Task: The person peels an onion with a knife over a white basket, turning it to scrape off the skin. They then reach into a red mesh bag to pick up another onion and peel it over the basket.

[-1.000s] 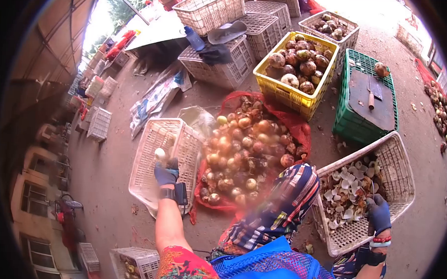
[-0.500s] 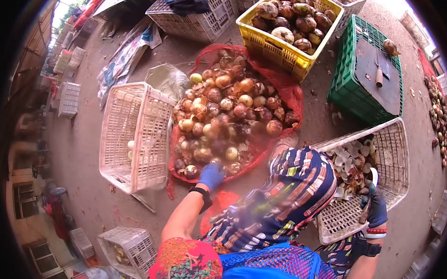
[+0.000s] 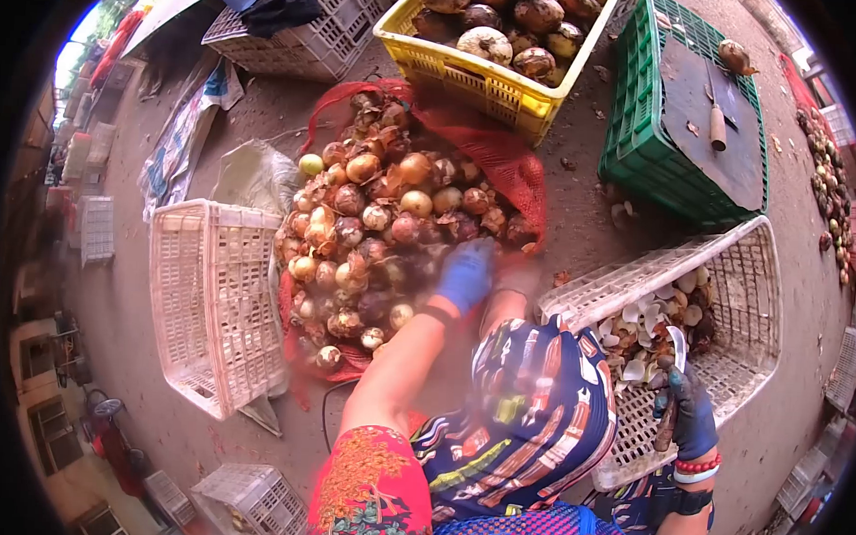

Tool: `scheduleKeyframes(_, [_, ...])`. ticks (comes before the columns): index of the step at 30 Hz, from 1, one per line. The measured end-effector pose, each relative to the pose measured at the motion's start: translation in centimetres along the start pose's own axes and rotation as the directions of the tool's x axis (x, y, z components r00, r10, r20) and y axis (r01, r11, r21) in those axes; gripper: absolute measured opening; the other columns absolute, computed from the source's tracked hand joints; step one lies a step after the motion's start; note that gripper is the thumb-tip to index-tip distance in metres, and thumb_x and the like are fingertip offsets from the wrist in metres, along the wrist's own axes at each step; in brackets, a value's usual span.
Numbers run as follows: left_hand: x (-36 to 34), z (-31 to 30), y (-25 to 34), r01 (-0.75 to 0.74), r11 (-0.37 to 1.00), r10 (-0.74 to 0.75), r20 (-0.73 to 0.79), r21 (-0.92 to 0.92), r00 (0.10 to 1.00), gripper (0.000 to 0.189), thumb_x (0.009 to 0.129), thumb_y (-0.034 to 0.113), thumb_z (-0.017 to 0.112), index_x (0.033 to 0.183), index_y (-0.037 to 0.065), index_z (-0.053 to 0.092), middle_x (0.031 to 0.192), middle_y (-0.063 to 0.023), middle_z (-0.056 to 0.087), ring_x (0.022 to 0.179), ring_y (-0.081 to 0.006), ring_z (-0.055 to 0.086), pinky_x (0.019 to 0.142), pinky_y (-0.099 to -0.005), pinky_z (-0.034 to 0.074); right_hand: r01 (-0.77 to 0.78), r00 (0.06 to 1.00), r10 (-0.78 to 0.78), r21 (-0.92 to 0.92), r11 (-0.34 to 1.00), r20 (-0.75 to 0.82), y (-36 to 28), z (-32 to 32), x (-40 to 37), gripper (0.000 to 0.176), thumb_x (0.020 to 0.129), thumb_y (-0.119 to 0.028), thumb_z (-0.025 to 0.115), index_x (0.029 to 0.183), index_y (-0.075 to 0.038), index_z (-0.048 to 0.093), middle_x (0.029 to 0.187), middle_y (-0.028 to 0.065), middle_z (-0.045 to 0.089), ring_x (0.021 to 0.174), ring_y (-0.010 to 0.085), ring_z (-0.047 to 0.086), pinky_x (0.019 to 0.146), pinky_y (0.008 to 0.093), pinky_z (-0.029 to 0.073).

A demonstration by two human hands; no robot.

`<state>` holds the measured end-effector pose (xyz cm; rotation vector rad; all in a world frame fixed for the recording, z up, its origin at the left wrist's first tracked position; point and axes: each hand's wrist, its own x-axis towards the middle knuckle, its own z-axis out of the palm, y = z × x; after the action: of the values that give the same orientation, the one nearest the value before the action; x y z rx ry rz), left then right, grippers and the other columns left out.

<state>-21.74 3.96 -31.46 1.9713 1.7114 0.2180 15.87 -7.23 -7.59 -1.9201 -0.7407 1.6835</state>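
Observation:
A heap of onions [image 3: 416,203] with loose brown skins lies on a spread red mesh bag [image 3: 525,181]. My left hand [image 3: 465,276], in a blue glove, reaches down to the heap's right side, beside my foot. Its fingertips are smeared and partly hidden, so whether they grip an onion cannot be made out. My right hand [image 3: 692,413], in a dark blue glove, is closed around the wooden handle of a knife with a curved blade [image 3: 678,350]. This hand is over a tilted white crate [image 3: 761,307] holding onion peels and cut pieces [image 3: 641,336].
A yellow crate [image 3: 472,80] full of large onions stands beyond the heap. On an upturned green crate [image 3: 630,152] lie a dark board, a wooden-handled knife [image 3: 718,129] and an onion [image 3: 735,57]. Another white crate [image 3: 215,298] lies on its side at the left.
My left hand has moved right and farther away, from the heap's near edge to its right side. The view has shifted, and my right hand still holds the knife.

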Motion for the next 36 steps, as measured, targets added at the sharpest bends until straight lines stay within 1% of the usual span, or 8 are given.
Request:
scheduleKeyframes(5, [4.6,-0.1,3.0,-0.052,0.899,-0.120,0.357,0.434,0.926,0.042,0.082,0.025,0.069,0.121,0.012,0.062,0.124,-0.0161,0.059,0.114,-0.0354,0.059,0.092,-0.0459,0.051,-0.021,1.000,0.022,0.033,0.999,-0.007,-0.8,0.5,-0.5,0.052,0.098,-0.036,0.062,0.133,0.001,0.053,0.089,0.0011,0.063,0.067,0.0073,0.054,0.060,0.0219,0.046])
scheduleKeyframes(12, [-2.5,0.6,0.8,-0.141,0.876,-0.016,0.320,0.462,0.947,0.053,0.077,0.023,0.072,0.127,0.012,0.057,0.131,-0.0203,0.055,0.122,-0.0366,0.054,0.095,-0.0476,0.050,-0.080,0.997,0.080,0.029,0.996,0.001,-1.3,1.2,-1.5,0.041,0.098,-0.027,0.060,0.130,-0.002,0.055,0.090,0.0029,0.064,0.067,0.0087,0.054,0.059,0.0216,0.046])
scheduleKeyframes(17, [-8.5,2.1,-3.7,0.337,0.939,-0.343,0.162,0.066,0.925,0.046,0.085,0.027,0.067,0.122,0.003,0.056,0.122,-0.0283,0.060,0.110,-0.0427,0.059,0.099,-0.0481,0.046,-0.077,0.997,0.076,0.035,0.996,0.035,-1.3,1.4,-2.3,0.040,0.098,-0.026,0.061,0.130,-0.003,0.055,0.090,0.0031,0.064,0.065,0.0088,0.054,0.059,0.0220,0.045])
scheduleKeyframes(20, [-10.3,0.8,-7.3,0.646,0.524,-0.618,0.274,-0.555,0.737,0.050,0.077,0.016,0.073,0.120,0.009,0.049,0.097,-0.0196,0.065,0.079,-0.0371,0.067,0.067,-0.0487,0.059,-0.054,0.998,0.053,0.089,0.995,0.018,-1.4,1.3,-2.8,0.040,0.098,-0.026,0.060,0.130,-0.002,0.055,0.089,0.0029,0.064,0.065,0.0087,0.054,0.059,0.0222,0.045])
scheduleKeyframes(22, [-9.5,-3.3,-6.1,0.607,-0.023,-0.584,0.503,-0.795,0.637,0.045,0.083,0.007,0.067,0.119,0.012,0.041,0.093,-0.0147,0.063,0.076,-0.0292,0.067,0.047,-0.0443,0.059,-0.008,1.000,0.008,0.096,0.995,-0.003,-1.6,1.1,-3.1,0.040,0.099,-0.026,0.060,0.129,-0.002,0.054,0.089,0.0027,0.064,0.065,0.0087,0.053,0.059,0.0224,0.045])
scheduleKeyframes(27, [-4.6,-13.7,1.8,0.362,-0.101,-0.194,0.376,-0.927,0.906,0.041,0.090,0.007,0.065,0.126,0.017,0.048,0.113,-0.0101,0.063,0.098,-0.0299,0.068,0.076,-0.0566,0.060,0.178,0.983,-0.183,0.182,0.967,0.011,-2.5,1.0,-4.6,0.043,0.099,-0.032,0.062,0.128,-0.001,0.057,0.088,-0.0013,0.064,0.066,0.0044,0.053,0.059,0.0194,0.045])
scheduleKeyframes(35, [-5.2,-26.7,27.2,-0.151,0.555,0.555,0.229,-0.818,0.799,0.052,0.094,0.021,0.068,0.140,0.002,0.050,0.130,-0.0085,0.056,0.122,-0.0182,0.054,0.103,-0.0351,0.047,0.085,0.845,-0.469,0.802,0.591,0.256,-4.1,1.1,-6.7,0.071,0.098,-0.037,0.063,0.155,-0.010,0.030,0.120,0.0081,0.063,0.081,0.0077,0.060,0.071,0.0210,0.052])
scheduleKeyframes(36, [-5.8,-26.9,29.3,0.047,0.506,0.502,0.339,-0.861,0.796,0.049,0.096,0.019,0.065,0.139,0.001,0.051,0.132,-0.0079,0.055,0.123,-0.0182,0.053,0.103,-0.0349,0.047,0.063,0.824,-0.498,0.830,0.554,0.270,-3.4,0.4,-6.5,0.073,0.098,-0.037,0.063,0.156,-0.011,0.027,0.120,0.0061,0.062,0.080,0.0073,0.058,0.071,0.0217,0.051])
